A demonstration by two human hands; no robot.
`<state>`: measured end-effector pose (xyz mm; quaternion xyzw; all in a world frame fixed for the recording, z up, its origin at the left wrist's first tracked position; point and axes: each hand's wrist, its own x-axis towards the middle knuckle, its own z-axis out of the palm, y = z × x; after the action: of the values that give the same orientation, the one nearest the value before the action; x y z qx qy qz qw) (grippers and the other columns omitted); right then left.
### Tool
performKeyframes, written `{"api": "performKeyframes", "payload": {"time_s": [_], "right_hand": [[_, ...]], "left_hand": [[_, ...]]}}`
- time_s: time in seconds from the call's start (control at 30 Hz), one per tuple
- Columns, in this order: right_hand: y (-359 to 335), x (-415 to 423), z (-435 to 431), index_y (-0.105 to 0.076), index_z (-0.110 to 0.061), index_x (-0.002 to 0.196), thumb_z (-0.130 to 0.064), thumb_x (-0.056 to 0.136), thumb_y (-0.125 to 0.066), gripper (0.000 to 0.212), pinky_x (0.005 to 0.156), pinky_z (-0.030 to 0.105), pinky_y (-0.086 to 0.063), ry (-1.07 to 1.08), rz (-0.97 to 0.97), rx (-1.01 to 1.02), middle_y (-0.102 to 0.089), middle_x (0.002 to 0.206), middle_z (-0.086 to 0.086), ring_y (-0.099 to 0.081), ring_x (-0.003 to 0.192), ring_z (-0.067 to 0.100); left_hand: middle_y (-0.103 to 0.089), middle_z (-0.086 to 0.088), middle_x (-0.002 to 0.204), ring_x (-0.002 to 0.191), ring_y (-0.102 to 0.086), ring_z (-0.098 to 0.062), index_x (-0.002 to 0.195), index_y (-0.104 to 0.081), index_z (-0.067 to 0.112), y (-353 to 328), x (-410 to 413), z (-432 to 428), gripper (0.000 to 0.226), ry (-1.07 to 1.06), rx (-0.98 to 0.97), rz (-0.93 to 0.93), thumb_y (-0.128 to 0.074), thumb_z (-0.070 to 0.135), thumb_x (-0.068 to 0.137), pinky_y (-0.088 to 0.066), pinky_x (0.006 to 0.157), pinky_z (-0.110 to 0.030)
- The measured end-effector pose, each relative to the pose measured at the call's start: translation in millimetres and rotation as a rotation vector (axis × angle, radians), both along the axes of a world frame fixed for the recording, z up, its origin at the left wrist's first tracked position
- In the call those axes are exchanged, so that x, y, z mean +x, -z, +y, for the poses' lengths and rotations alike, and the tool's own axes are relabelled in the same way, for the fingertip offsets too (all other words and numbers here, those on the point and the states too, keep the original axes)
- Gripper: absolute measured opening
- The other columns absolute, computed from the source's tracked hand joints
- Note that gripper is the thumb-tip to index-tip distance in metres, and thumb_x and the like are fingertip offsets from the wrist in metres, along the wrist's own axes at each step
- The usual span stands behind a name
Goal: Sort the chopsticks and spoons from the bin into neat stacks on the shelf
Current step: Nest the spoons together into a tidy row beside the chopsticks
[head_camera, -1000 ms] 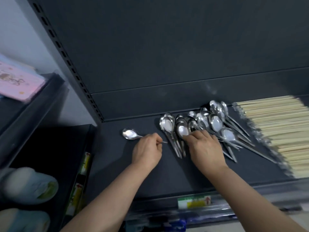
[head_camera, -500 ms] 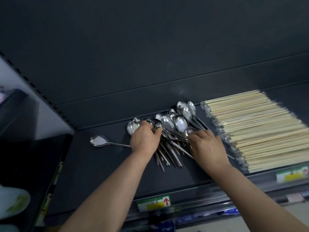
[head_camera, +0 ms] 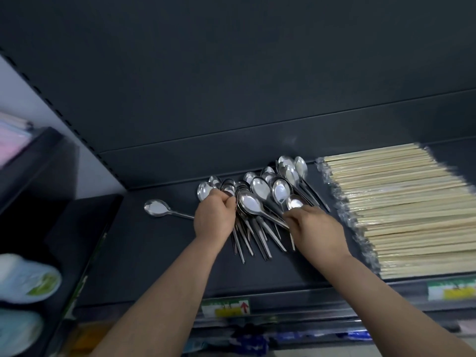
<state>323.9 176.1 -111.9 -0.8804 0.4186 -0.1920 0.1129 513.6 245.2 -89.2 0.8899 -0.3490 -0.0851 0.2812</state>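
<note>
Left hand [head_camera: 213, 217] now off lone spoon [head_camera: 155, 207], seemingly on pile [head_camera: 260, 191] beside chopsticks [head_camera: 401, 207].

Chopsticks [head_camera: 401, 210] cut off right, lone spoon [head_camera: 155, 207] handle seemingly behind left hand [head_camera: 213, 217]

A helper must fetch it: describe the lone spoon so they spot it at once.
Look at the dark shelf, chopsticks stacked at its right, spoons piled mid-shelf. Left of that pile lies one spoon alone, bowl pointing left.
</note>
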Motion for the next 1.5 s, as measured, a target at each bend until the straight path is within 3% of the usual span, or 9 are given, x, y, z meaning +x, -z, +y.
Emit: {"api": "performKeyframes", "payload": {"time_s": [0.13,0.3,0.53,0.7,0.97,1.13,1.23,1.37,1.5], "right_hand": [[-5,-7,-10,-0.065,-0.015,0.108,-0.012,0.086,-0.064,0.022,0.064,0.034,-0.048,0.155,0.017,-0.084,-0.065,0.096,0.007,-0.060,0.089,0.029],[-10,-10,-15,-0.048,-0.016,0.126,-0.039,0.094,-0.052,0.040,0.086,0.037,-0.046,0.184,0.359,0.040,-0.048,0.123,0.006,-0.047,0.116,0.025],[-12,-10,-19,-0.048,-0.015,0.113,-0.021,0.091,-0.054,0.024,0.076,0.033,-0.044,0.241,0.320,0.083,-0.059,0.113,0.004,-0.059,0.104,0.025],[-17,-15,-25,-0.059,-0.014,0.114,-0.021,0.093,-0.050,0.023,0.073,0.032,-0.043,0.189,0.271,0.148,-0.063,0.110,0.007,-0.063,0.100,0.029],[-33,-9,-30,-0.051,-0.013,0.112,-0.018,0.098,-0.040,0.018,0.064,0.034,-0.040,0.205,0.036,0.206,-0.069,0.096,0.012,-0.065,0.090,0.034],[-39,14,-17,-0.053,-0.014,0.096,-0.016,0.102,-0.039,0.015,0.054,0.032,-0.052,0.048,-0.391,0.979,-0.063,0.077,0.006,-0.064,0.057,0.020],[-39,22,-6,-0.050,-0.008,0.102,-0.018,0.104,-0.033,0.020,0.048,0.028,-0.049,-0.022,-0.494,1.204,-0.060,0.077,0.008,-0.062,0.054,0.018],[-30,23,-4,-0.051,-0.016,0.097,-0.014,0.102,-0.038,0.014,0.041,0.024,-0.042,-0.024,-0.347,1.074,-0.057,0.077,0.005,-0.050,0.052,0.014],[-19,19,-14,-0.050,-0.018,0.083,-0.020,0.097,-0.042,0.016,0.060,0.029,-0.038,0.079,-0.252,0.778,-0.057,0.077,0.004,-0.048,0.063,0.020]], "left_hand": [[-0.069,0.004,0.075,0.075,-0.064,-0.020,0.085,-0.055,0.026,-4,-9,-3,0.010,0.081,-0.009,-0.063,-0.054,0.030,0.094,-0.049,0.063,-0.030],[-0.071,0.004,0.091,0.089,-0.066,-0.022,0.106,-0.061,0.025,-3,-25,-19,0.018,0.171,0.050,-0.088,-0.056,0.036,0.092,-0.054,0.072,-0.035],[-0.071,-0.001,0.097,0.092,-0.066,-0.027,0.120,-0.053,0.019,-1,-22,-24,0.032,0.104,0.106,-0.172,-0.056,0.037,0.094,-0.047,0.066,-0.032],[-0.069,-0.001,0.094,0.089,-0.066,-0.025,0.106,-0.063,0.018,-6,-25,-28,0.020,0.123,0.195,-0.257,-0.056,0.032,0.094,-0.044,0.062,-0.030],[-0.066,0.001,0.079,0.081,-0.064,-0.023,0.087,-0.058,0.016,-12,-19,-20,0.015,0.065,-0.022,-0.025,-0.054,0.027,0.096,-0.051,0.069,-0.033],[-0.066,0.006,0.077,0.078,-0.065,-0.018,0.081,-0.058,0.023,-14,-25,-21,0.014,0.121,-0.156,0.097,-0.059,0.030,0.093,-0.055,0.075,-0.040],[-0.065,0.009,0.072,0.074,-0.065,-0.016,0.074,-0.055,0.027,-11,-31,-23,0.019,0.072,-0.216,0.104,-0.062,0.034,0.091,-0.056,0.072,-0.039],[-0.066,0.013,0.070,0.076,-0.066,-0.015,0.077,-0.066,0.024,-12,-21,-15,0.015,0.065,-0.240,0.129,-0.068,0.035,0.087,-0.055,0.071,-0.033],[-0.071,0.008,0.092,0.090,-0.066,-0.017,0.100,-0.069,0.021,-13,0,-4,0.018,-0.045,-0.125,-0.028,-0.064,0.035,0.090,-0.049,0.072,-0.027]]}}
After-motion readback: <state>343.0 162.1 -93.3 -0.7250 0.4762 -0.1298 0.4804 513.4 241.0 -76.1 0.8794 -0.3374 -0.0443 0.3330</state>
